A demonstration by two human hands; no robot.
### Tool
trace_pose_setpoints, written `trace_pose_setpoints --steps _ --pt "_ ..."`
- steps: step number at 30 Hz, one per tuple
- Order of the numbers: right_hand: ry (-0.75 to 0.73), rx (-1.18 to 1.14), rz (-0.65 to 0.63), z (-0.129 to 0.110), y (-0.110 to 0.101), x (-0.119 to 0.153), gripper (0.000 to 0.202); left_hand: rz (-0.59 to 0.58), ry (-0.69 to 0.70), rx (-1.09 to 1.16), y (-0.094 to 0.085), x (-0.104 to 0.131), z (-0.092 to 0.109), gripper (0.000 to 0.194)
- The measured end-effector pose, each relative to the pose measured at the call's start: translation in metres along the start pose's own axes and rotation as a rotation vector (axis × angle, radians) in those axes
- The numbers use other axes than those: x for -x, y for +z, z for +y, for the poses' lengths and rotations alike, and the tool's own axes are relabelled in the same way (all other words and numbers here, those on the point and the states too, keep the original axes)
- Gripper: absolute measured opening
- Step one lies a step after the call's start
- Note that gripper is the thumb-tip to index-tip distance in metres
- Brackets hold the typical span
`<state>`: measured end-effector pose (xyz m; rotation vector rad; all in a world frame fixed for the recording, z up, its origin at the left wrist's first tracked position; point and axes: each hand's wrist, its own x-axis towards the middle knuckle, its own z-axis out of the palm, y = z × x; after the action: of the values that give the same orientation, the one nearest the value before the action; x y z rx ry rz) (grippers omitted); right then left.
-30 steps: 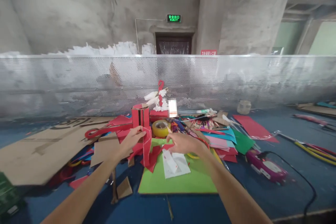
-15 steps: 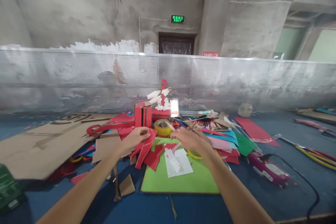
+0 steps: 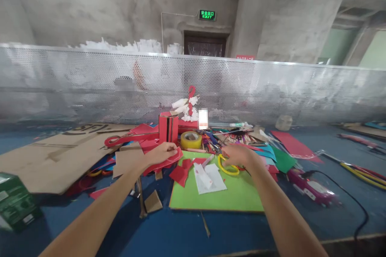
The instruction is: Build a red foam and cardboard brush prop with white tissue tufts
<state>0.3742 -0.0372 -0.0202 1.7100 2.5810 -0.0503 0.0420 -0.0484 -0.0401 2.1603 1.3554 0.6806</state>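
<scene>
Your blue counter (image 3: pixel 181 235) carries a green board (image 3: pixel 235 197) near its front edge, flat cardboard (image 3: pixel 39 162) farther left, a purple device (image 3: pixel 313 187) rightward.

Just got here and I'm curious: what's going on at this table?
A person's left hand holds a red piece, while the right hand is at the yellow loop handles; whether it grips them isn't clear. White paper lies on a green board in front, with a yellow tape roll beyond it.

Lit sign (image 3: pixel 207 15) above doorway (image 3: pixel 205 45): green 安全出口 over EXIT. Red notice (image 3: pixel 245 57) right of it, lower part hidden; can't read that from here. Cardboard (image 3: pixel 64 150): black print, illegible.
</scene>
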Motion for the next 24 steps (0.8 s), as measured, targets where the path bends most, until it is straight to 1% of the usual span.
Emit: trace_pose_setpoints --steps 3,6,9,12,16,18,20,24 --pt "0.062 0.033 -0.068 -0.001 0.002 0.002 0.046 -0.07 0.023 0.001 0.005 -0.002 -0.002 0.034" --pt "0.102 0.064 -0.088 -0.007 0.004 -0.001 0.048 -0.07 0.055 -0.015 0.008 -0.004 -0.003 0.034" --pt "0.11 0.078 -0.089 -0.01 0.003 -0.005 0.04 -0.034 0.08 -0.032 0.008 -0.004 -0.003 0.035" --pt "0.083 0.078 -0.1 -0.011 0.0 -0.004 0.03 0.001 0.077 -0.018 0.008 -0.005 -0.005 0.034" --pt "0.038 0.04 -0.093 -0.007 -0.012 0.005 0.018 0.028 0.067 -0.013 0.01 -0.008 -0.012 0.031" --pt "0.034 0.011 -0.085 -0.003 -0.019 0.01 0.015 0.064 0.065 -0.016 0.01 -0.009 -0.016 0.031" --pt "0.032 -0.018 -0.084 0.003 -0.023 0.014 0.016 0.109 0.056 0.001 0.01 -0.01 -0.019 0.029" --pt "-0.002 -0.144 -0.048 0.015 -0.022 0.015 0.026 0.166 0.023 0.115 0.007 -0.011 -0.019 0.024"
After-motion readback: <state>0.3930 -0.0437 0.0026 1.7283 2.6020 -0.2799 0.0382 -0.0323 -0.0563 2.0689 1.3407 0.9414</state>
